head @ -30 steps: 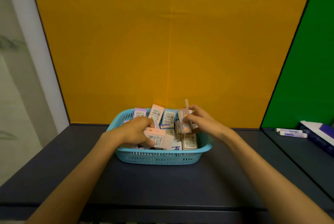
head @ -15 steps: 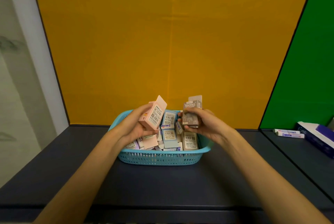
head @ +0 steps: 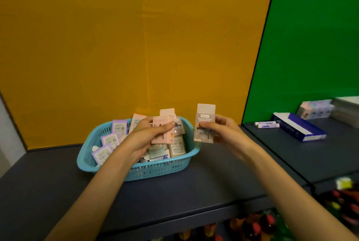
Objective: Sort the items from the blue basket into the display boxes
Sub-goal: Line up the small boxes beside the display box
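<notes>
A blue basket (head: 155,170) sits on a dark shelf (head: 194,192), filled with several small purple, pink and grey packets. My left hand (head: 147,134) holds a pink packet (head: 162,131) above the basket. My right hand (head: 223,132) pinches a grey-brown packet (head: 205,124) upright, just right of the basket's rim. On the shelf to the right lie a navy and white display box (head: 299,127) and a pastel display box (head: 314,109).
An orange panel backs the basket and a green panel backs the right shelf section. Two small white tubes (head: 267,124) lie near the navy box. A lower shelf (head: 252,227) holds blurred colourful items.
Both hands lifted out of the basket, each with a packet. The right hand carried its grey-brown packet rightward past the rim. The view has swung to the right, showing more of the right shelf.
</notes>
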Motion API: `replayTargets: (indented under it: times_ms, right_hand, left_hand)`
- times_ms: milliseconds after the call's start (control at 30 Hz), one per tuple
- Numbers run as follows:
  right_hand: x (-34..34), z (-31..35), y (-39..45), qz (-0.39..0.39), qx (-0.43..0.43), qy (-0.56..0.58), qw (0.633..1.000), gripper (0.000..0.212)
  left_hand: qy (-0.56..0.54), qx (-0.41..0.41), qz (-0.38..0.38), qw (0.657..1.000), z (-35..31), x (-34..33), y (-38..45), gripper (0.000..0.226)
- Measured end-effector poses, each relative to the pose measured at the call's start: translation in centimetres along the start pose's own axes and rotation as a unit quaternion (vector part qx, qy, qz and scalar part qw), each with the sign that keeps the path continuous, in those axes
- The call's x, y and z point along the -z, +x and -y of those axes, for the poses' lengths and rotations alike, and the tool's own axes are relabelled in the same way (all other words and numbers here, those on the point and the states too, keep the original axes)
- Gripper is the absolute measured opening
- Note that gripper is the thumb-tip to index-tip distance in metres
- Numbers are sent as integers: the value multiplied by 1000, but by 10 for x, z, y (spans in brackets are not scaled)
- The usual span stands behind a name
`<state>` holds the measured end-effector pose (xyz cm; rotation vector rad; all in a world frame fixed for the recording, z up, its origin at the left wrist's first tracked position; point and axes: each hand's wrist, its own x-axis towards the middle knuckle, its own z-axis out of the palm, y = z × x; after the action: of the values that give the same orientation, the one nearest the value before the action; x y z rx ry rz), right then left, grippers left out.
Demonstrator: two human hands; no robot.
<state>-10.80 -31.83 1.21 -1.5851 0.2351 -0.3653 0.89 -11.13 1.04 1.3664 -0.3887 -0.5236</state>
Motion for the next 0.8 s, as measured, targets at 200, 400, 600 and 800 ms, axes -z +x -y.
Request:
replayTargets:
  times_ms: [200, 400, 600, 800]
  right_hand:
    - [77, 1, -37, -57, 1, -40, 998, 34]
    - [175, 0, -88, -78, -1, -60, 995, 33]
    - [285, -8, -134, -127, -5, -92, 988, 35]
    - [401, -16, -179, -118, 11, -121, 985, 40]
  left_hand:
    - [83, -33, 65, 994, 14, -84, 13, 32]
    - [144, -59, 119, 981, 36, -189, 14, 34]
    - [156, -66, 167, 971, 57, -305, 7, 37]
    - [170, -83, 193, 963, 81, -423, 11, 44]
